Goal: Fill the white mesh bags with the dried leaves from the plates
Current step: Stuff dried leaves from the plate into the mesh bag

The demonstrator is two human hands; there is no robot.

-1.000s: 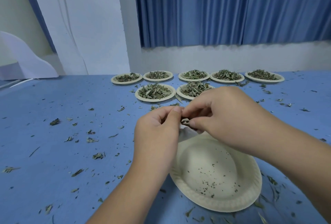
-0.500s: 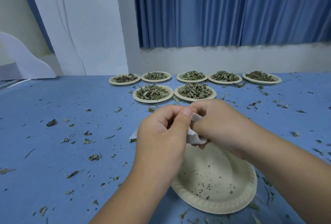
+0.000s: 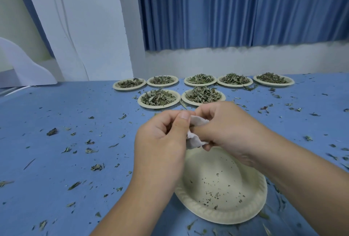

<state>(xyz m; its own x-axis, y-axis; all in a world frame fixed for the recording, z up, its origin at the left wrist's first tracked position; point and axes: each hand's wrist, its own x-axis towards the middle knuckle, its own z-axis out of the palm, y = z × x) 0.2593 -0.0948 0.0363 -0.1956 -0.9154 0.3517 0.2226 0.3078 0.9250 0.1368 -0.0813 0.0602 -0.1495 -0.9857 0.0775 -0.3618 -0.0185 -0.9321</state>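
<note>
Pinching a small, crumpled white mesh bag (image 3: 197, 122) between them, both hands hover just above the far edge of a round cream paper plate (image 3: 222, 218) that lies on the blue worktop (image 3: 75, 160). The left hand (image 3: 162, 141) has its grip closed on the bag, with the thumb pressed against the curled fingers at the bag's upper left edge. The right hand (image 3: 226, 132) grips the same bag from the right, its fingers curled round the fabric. Only two small folds of white show between the hands, and what the bag contains cannot be told. The near plate carries no more than a sprinkle of dark green crumbs. Further back stand seven more cream plates (image 3: 159, 106), each heaped with dried green leaves (image 3: 203, 94). Two sit side by side in the nearer row, and five sit in a line behind them, close to the white wall. Loose leaf fragments (image 3: 52, 131) lie scattered across the worktop. Pleated blue curtains (image 3: 236, 9) hang above the pale lower band of the wall.
</note>
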